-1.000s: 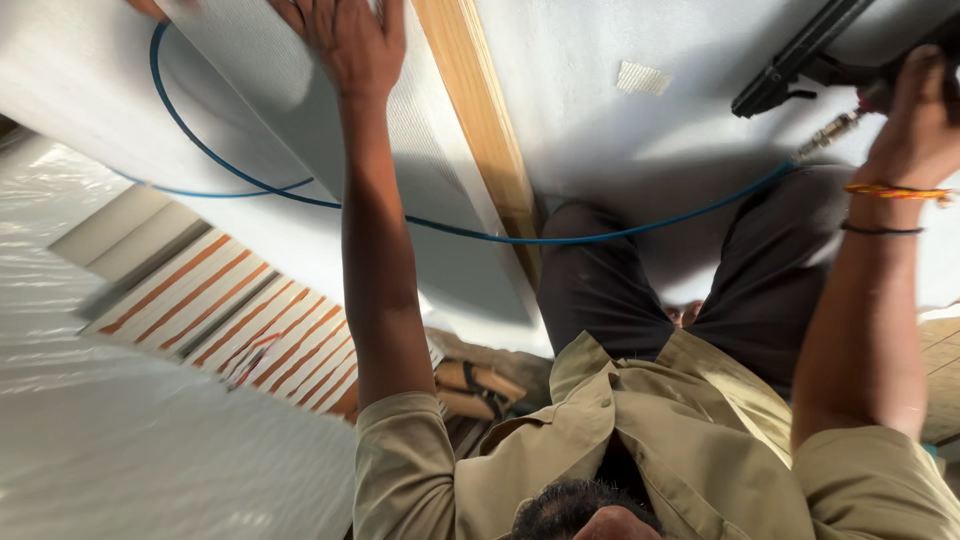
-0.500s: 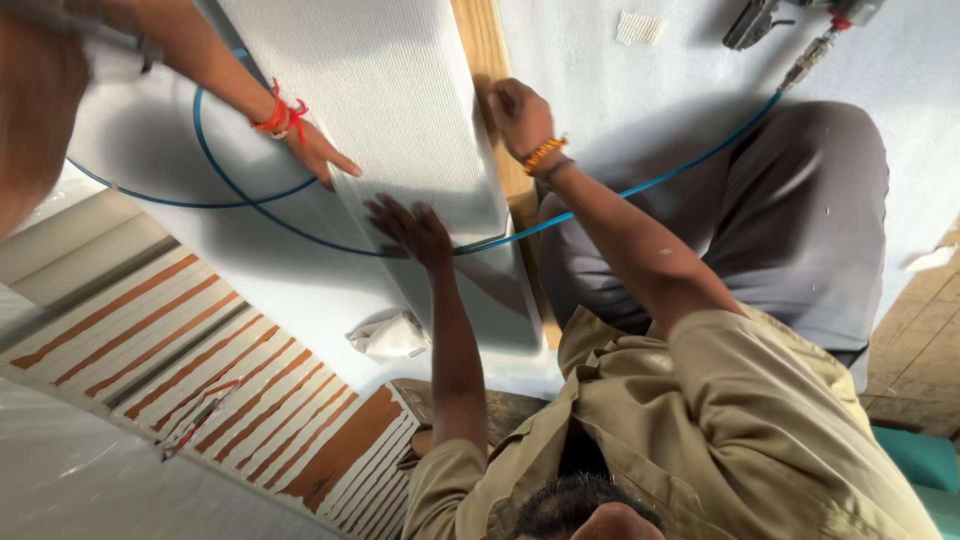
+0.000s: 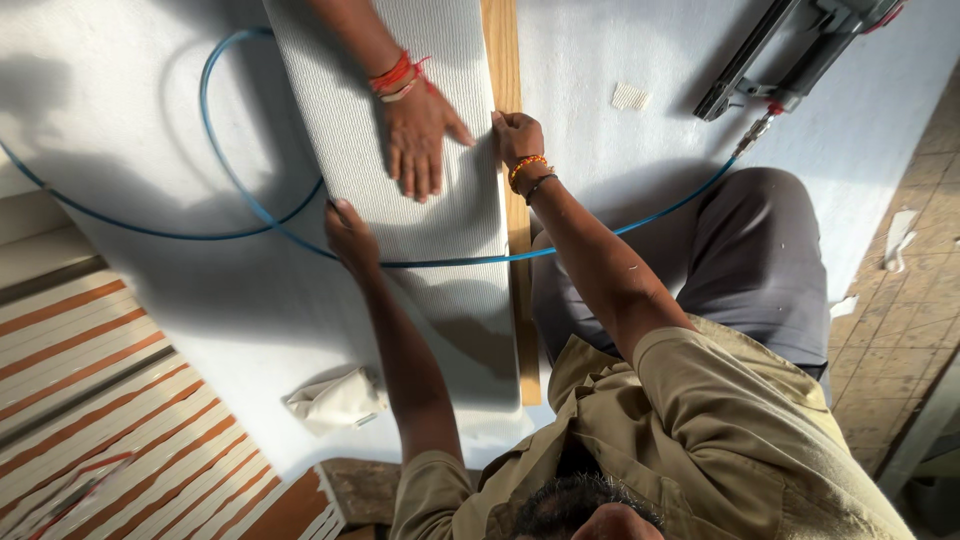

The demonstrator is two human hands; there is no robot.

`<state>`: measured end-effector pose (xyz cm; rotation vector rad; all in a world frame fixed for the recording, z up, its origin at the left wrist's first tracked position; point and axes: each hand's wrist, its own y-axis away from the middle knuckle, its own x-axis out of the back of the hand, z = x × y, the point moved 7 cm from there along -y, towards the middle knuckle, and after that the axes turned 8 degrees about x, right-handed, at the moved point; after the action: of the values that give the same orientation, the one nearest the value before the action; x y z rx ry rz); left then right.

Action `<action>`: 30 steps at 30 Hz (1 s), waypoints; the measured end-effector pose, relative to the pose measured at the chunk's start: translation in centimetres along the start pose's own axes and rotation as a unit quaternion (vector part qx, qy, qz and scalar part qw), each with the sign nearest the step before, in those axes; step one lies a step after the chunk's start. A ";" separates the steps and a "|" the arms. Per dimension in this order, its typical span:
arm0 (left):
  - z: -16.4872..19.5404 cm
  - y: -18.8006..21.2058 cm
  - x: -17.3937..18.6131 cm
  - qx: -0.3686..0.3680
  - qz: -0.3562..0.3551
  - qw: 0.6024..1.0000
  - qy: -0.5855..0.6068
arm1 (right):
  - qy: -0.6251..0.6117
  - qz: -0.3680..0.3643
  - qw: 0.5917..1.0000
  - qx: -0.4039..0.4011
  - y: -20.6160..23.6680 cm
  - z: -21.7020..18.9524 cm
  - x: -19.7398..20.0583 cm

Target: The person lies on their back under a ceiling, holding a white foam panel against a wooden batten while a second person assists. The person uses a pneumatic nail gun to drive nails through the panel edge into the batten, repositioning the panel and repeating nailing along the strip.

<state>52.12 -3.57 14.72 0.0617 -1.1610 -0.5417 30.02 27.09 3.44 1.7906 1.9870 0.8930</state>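
Note:
A long white ribbed panel (image 3: 400, 60) lies on a white surface (image 3: 120, 130), alongside a wooden strip (image 3: 505, 50). My left hand (image 3: 345, 235) grips the panel's left edge, fingers curled on it. My right hand (image 3: 515, 135), with an orange bracelet at the wrist, is closed on the panel's right edge where it meets the strip. A co-worker's hand (image 3: 420, 135) with red wrist threads presses flat on the panel between my hands. A blue hose (image 3: 230, 170) loops over the surface and crosses the panel below my hands.
A black nail gun (image 3: 790, 50) rests at the top right, joined to the blue hose. A crumpled white cloth (image 3: 335, 400) lies near the surface's lower edge. Orange-striped panels (image 3: 110, 400) are stacked at the lower left. Tiled floor (image 3: 900, 330) shows at the right.
My right hand has left the nail gun and come to the panel's right edge. My left hand has slid down the left edge. The co-worker's hand has moved onto the panel's middle.

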 end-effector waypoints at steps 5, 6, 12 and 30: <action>0.1 -6.4 0.0 0.103 -0.094 0.989 0.056 | -0.041 0.006 0.998 -0.054 -0.2 0.2 0.0; -0.1 -7.5 -0.4 0.111 -0.116 0.982 0.101 | -0.003 -0.003 0.999 -0.039 -0.2 -0.1 -0.1; -0.7 -11.9 -3.6 0.130 -0.218 0.941 0.224 | 0.067 -0.002 0.997 0.028 -0.3 -0.7 -0.1; 6.3 -16.5 -6.2 0.022 -0.477 0.736 0.480 | -0.183 -0.038 0.977 -0.100 -0.3 0.5 -0.6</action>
<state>38.61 -13.85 6.76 0.9224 -0.0122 -1.1959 30.16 26.58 2.79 1.6189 1.6577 0.6567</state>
